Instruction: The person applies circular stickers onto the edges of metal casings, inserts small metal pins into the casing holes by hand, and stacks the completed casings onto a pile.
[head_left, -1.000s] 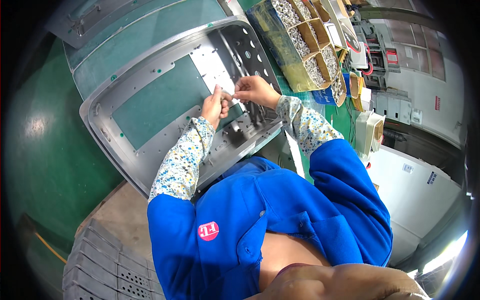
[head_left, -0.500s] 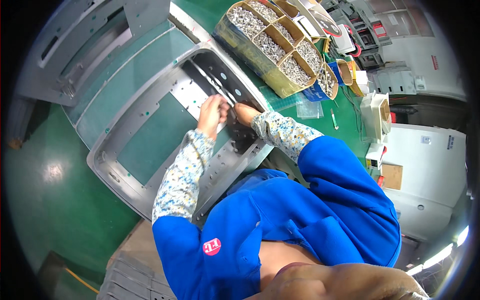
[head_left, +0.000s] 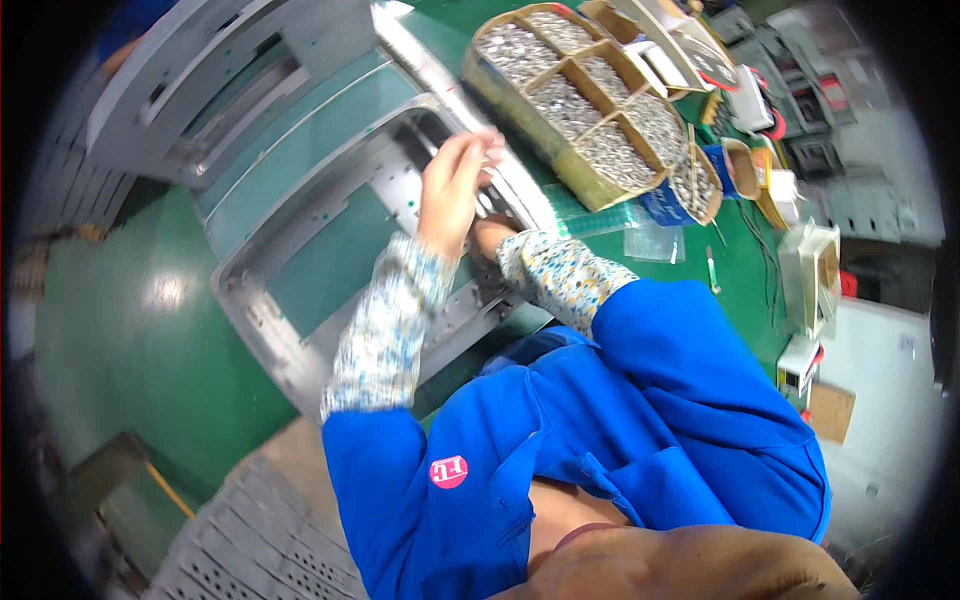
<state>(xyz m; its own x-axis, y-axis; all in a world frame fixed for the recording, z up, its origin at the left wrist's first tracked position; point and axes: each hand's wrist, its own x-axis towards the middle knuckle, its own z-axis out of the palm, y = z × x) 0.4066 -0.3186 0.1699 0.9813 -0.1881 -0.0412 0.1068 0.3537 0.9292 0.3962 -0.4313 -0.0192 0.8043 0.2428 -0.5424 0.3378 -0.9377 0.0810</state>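
A grey metal frame (head_left: 250, 310) with a rounded rim and a rectangular opening lies on a green surface before me. My left hand (head_left: 455, 190) is over its right-hand rim; motion smears the fingers, and I cannot make out anything in them. Lower and to the right, my right hand (head_left: 492, 238) reaches inside the same rim. Its fingers are mostly hidden by the frame and the left hand. Small studs and holes dot the frame's inner wall. Patterned sleeve covers wrap both forearms.
Beyond the frame stands a divided cardboard box (head_left: 530, 137) of small metal fasteners, with a smaller blue box (head_left: 660, 208) beside it. A clear plastic bag (head_left: 655, 243) lies nearby. Another grey panel (head_left: 200, 100) is at upper left; perforated grey panels (head_left: 250, 530) are at lower left.
My left hand has moved up and right, from inside the frame to its rim. My right hand stays at the inner edge. The whole view has shifted somewhat.
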